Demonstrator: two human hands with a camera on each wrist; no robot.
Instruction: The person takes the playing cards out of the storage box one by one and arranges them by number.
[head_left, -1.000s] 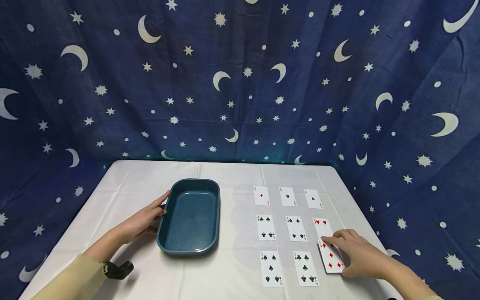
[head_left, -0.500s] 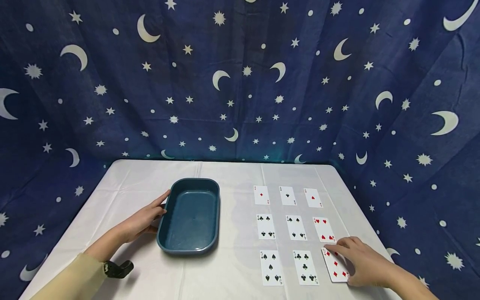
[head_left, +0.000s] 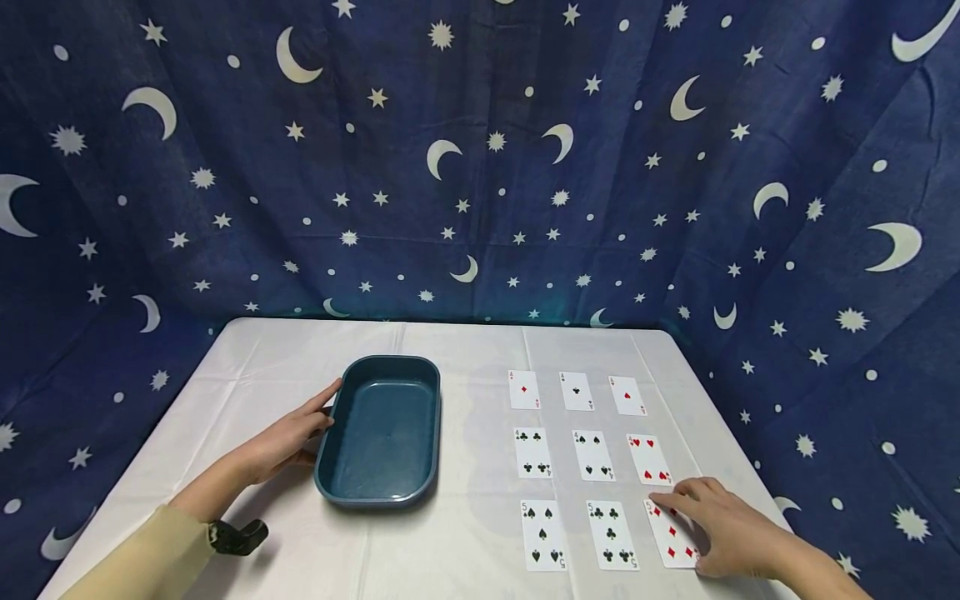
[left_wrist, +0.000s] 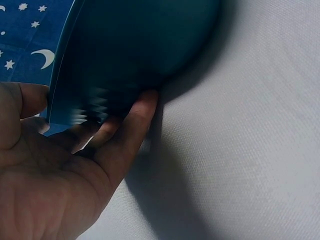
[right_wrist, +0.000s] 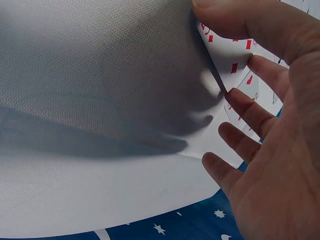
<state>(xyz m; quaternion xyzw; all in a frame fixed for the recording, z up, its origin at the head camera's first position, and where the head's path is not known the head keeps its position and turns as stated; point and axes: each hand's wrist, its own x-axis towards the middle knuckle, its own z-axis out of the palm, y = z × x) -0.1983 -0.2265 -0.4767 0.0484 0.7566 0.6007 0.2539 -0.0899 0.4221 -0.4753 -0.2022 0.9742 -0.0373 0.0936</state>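
Note:
At the front right of the cards, my right hand (head_left: pixel 727 529) holds the five of diamonds (head_left: pixel 671 533) by its edges, thumb and fingertips apart on its rim. The right wrist view shows the same card (right_wrist: pixel 225 55) low over or on the tablecloth; which of the two I cannot tell. My left hand (head_left: pixel 281 446) touches the outer left side of a dark teal rectangular tray (head_left: pixel 435 433). In the left wrist view its fingers (left_wrist: pixel 145 102) lie against the tray wall (left_wrist: pixel 150 40), one digit at the rim. No card shows inside the tray.
Other cards lie face up in rows on the white tablecloth (head_left: pixel 472 533): aces such as the ace of diamonds (head_left: pixel 523 390), fours such as the four of hearts (head_left: pixel 649 460), then the five of spades (head_left: pixel 543 536) and five of clubs (head_left: pixel 612 536). A starry curtain (head_left: pixel 480 167) hangs behind.
My right hand has drawn the five of diamonds toward me and slightly right, off the four of hearts, into line with the other fives. The left hand and tray have stayed put.

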